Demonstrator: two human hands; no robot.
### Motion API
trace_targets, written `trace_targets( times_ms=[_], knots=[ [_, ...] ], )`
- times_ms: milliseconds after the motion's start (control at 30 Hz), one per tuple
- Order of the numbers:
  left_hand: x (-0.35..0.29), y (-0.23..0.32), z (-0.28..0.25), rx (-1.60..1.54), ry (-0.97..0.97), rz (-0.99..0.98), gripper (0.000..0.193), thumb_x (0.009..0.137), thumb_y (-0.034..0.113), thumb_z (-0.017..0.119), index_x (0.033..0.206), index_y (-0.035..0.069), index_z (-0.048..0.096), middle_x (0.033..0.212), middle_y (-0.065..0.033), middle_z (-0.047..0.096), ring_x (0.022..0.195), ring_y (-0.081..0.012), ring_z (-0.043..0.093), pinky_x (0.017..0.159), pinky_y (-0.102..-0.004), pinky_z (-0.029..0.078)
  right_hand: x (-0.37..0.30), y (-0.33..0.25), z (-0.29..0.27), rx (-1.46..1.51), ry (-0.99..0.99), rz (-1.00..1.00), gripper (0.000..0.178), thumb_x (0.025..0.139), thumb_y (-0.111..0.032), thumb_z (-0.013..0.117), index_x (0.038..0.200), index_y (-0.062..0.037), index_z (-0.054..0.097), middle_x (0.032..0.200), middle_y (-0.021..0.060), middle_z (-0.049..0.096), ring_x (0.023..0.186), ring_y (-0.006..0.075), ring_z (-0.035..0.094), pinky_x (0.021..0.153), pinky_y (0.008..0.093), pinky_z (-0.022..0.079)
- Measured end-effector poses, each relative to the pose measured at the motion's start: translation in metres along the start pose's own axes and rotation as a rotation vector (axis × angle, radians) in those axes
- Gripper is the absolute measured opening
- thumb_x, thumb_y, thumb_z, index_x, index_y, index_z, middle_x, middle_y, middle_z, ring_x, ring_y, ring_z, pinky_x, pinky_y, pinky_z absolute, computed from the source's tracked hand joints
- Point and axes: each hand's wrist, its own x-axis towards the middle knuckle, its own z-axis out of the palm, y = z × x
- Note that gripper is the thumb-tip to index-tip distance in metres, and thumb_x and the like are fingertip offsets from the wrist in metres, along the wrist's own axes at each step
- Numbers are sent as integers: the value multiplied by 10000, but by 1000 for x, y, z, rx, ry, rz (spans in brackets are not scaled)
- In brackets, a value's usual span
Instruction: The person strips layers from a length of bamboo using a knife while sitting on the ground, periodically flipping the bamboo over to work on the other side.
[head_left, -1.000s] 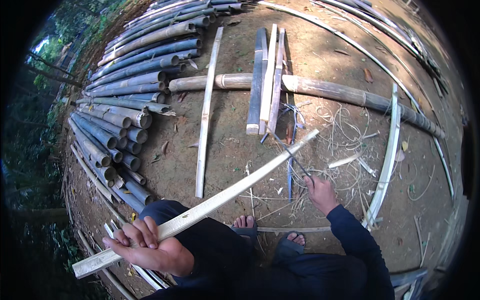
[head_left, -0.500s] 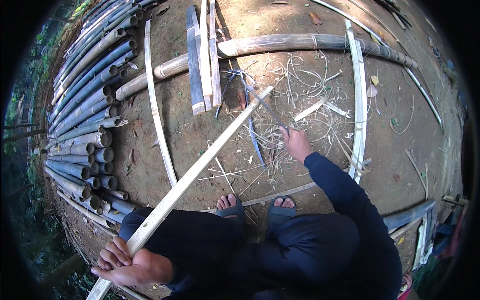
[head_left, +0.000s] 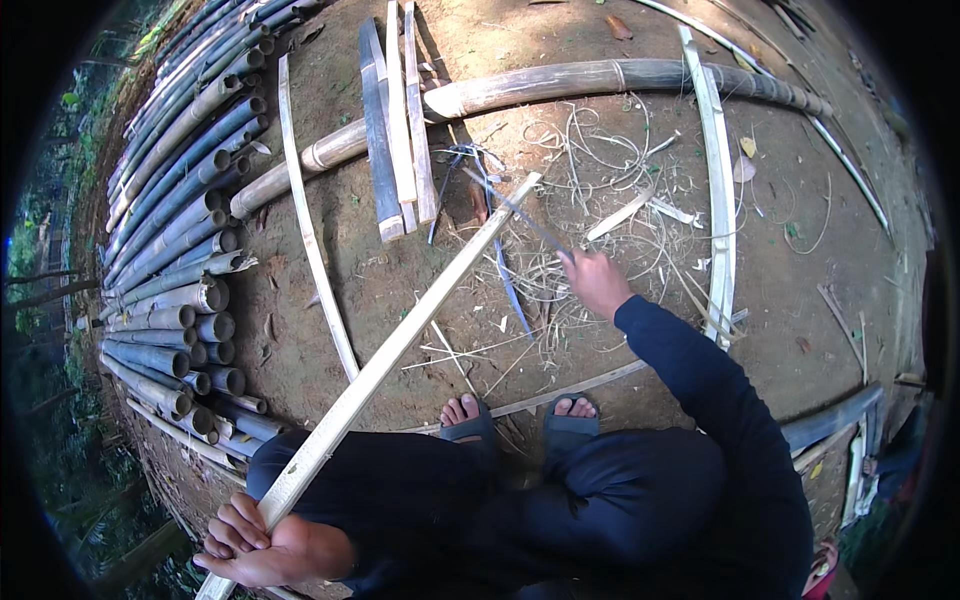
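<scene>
A long, pale split bamboo strip (head_left: 400, 335) slants from the lower left up to the middle. Near its lower end, my left hand (head_left: 275, 548) is closed round it, beside my left thigh. My right hand (head_left: 598, 283) grips a knife by its handle, which the fingers mostly hide. The thin, dark knife blade (head_left: 520, 215) points up and left, and appears to cross the strip close to its far end. Whether the edge is cutting in cannot be made out. Curled bamboo shavings (head_left: 590, 170) lie on the ground beyond my right hand.
A thick bamboo pole (head_left: 560, 82) lies across the ground ahead, with several split slats (head_left: 375, 130) leaning over it. Cut bamboo poles (head_left: 180, 210) are stacked at the left. A pale strip (head_left: 718, 190) lies at the right. My sandalled feet (head_left: 570, 420) are below.
The bamboo strip and my left hand appear slightly shifted in the picture as the whole view moves a little. The knife slants slightly flatter across the strip. Both grips are unchanged.
</scene>
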Motion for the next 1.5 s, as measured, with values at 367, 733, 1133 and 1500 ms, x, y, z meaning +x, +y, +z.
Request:
trace_targets(
  times_ms=[367,733,1133,1500],
  knots=[
    [-1,-5,-2,-46,-50,-9,503,1055,374,335,607,178,215,475,19,226,395,-96,202,431,-255,183,21,36,-11,-133,-97,206,432,1009,-314,454,874,38,666,675,260,648,676,427,676,628,525,553],
    [-6,4,3,-27,-44,-4,511,1054,357,337,595,172,210,497,11,206,435,-103,171,453,-268,181,30,46,4,-128,-82,284,411,996,-295,467,849,26,677,762,266,671,735,429,684,705,533,556],
    [-5,3,7,5,6,12,457,1040,278,382,632,164,209,508,23,221,433,-101,173,447,-278,174,28,38,-1,-35,-73,313,457,991,-309,473,807,60,668,731,295,649,731,464,661,702,532,546],
    [53,-7,5,-376,-511,-230,419,1006,303,447,627,170,328,489,34,280,374,-81,224,444,-242,215,-56,25,16,33,88,460,394,957,-288,543,849,74,655,762,304,650,737,469,657,700,546,526]
  ],
)
